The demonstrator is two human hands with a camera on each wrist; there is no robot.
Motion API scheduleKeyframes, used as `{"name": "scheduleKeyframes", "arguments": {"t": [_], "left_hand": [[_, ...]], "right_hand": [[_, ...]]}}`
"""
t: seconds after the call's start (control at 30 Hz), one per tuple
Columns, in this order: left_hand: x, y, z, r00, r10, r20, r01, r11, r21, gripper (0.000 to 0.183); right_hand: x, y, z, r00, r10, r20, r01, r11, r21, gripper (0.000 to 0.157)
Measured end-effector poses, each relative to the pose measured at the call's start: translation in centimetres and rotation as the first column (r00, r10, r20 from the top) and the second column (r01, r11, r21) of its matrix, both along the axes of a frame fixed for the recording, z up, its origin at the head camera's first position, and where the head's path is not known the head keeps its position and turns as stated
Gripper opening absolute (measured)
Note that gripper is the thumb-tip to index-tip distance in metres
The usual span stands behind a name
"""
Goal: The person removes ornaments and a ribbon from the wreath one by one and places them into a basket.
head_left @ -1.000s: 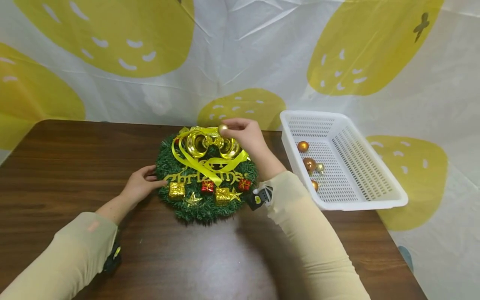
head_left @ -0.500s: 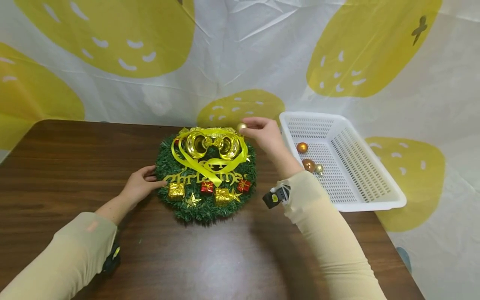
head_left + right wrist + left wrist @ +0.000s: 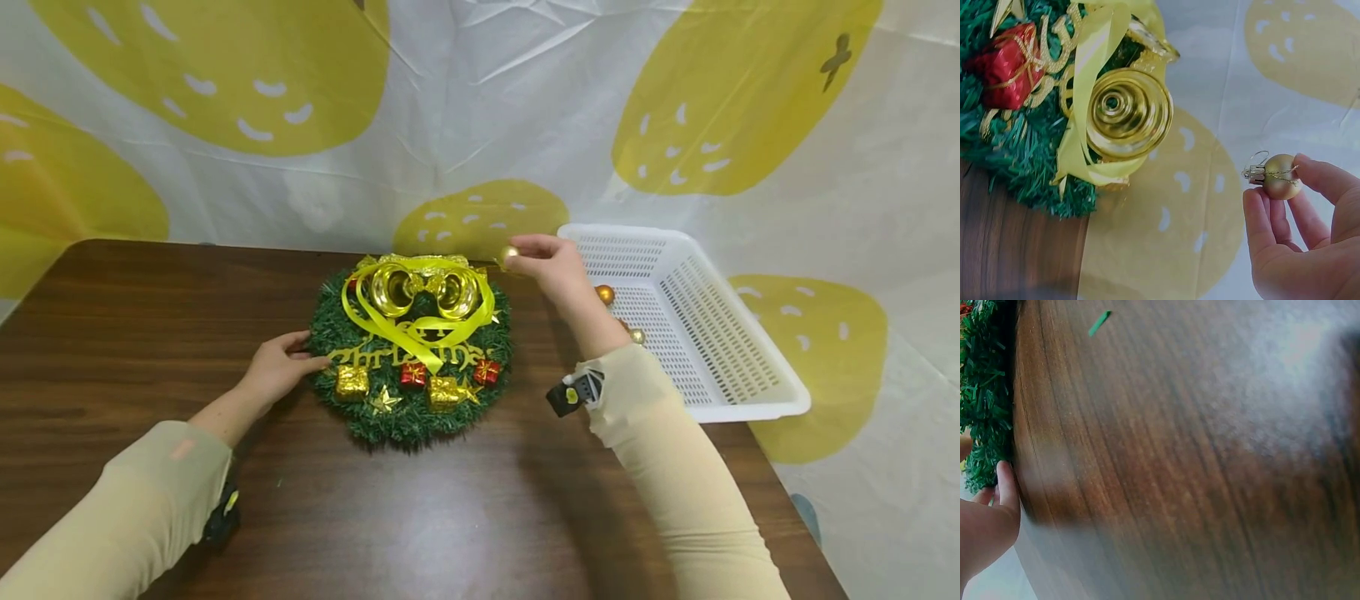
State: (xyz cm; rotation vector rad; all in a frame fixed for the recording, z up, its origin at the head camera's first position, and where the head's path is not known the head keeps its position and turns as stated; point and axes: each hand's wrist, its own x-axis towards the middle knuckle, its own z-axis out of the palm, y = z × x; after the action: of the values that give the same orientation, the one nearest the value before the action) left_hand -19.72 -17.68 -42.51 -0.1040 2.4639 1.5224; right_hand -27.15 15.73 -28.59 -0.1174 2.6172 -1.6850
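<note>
A green Christmas wreath (image 3: 408, 429) lies on the table, dressed with gold bells (image 3: 393, 289), yellow ribbon, stars, gold lettering and small gift boxes. At its left edge my left hand (image 3: 276, 372) grips the rim, thumb over the front and fingers along the side; in the left wrist view the fingers (image 3: 1007, 484) press into the green tinsel. My right hand (image 3: 553, 268) is raised right of the wreath's top, pinching a small gold bauble (image 3: 1282, 177) between thumb and fingers. The bauble's silver cap and thread loop point toward the wreath in the right wrist view.
A white plastic basket (image 3: 757, 342) stands at the right of the table. It holds an orange bauble (image 3: 605, 294) and a small gold one (image 3: 637, 336); my right arm covers part of it. Behind the table hangs a white curtain (image 3: 480, 108) with yellow fruit shapes.
My right hand has moved right, away from the bells and toward the basket, with the gold bauble still pinched. The left hand stays at the wreath's left edge.
</note>
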Motion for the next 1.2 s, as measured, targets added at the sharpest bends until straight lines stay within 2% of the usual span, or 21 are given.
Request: {"name": "scheduleKeyframes", "arguments": {"t": [0.3,0.5,0.6,0.8,1.03,1.2], "left_hand": [[-0.2,0.6,0.1,0.994,0.102,-0.037,-0.103,0.995,-0.013,0.067],[-0.2,1.2,0.2,0.987,0.147,-0.061,-0.149,0.989,-0.02,0.064],[-0.2,1.4,0.2,0.986,0.15,-0.068,-0.152,0.988,-0.023,0.063],[-0.3,1.6,0.2,0.986,0.151,-0.07,-0.153,0.988,-0.029,0.064],[-0.4,1.5,0.0,0.988,0.145,-0.058,-0.147,0.989,-0.024,0.064],[-0.4,1.6,0.0,0.988,0.147,-0.046,-0.148,0.989,-0.018,0.065]], "right_hand": [[0.2,1.7,0.3,1.0,-0.03,-0.004,0.03,0.998,0.046,0.041],[-0.1,3.2,0.3,0.997,-0.056,-0.046,0.056,0.998,0.002,0.041],[-0.1,4.1,0.2,0.997,-0.069,-0.029,0.068,0.997,-0.023,0.043],[0.3,5.7,0.8,0.992,-0.126,0.013,0.125,0.992,0.02,0.045],[0.4,7.8,1.1,0.993,-0.117,-0.008,0.117,0.993,0.0,0.046],[-0.2,9.5,1.0,0.99,-0.144,-0.011,0.143,0.987,-0.076,0.041]]}}
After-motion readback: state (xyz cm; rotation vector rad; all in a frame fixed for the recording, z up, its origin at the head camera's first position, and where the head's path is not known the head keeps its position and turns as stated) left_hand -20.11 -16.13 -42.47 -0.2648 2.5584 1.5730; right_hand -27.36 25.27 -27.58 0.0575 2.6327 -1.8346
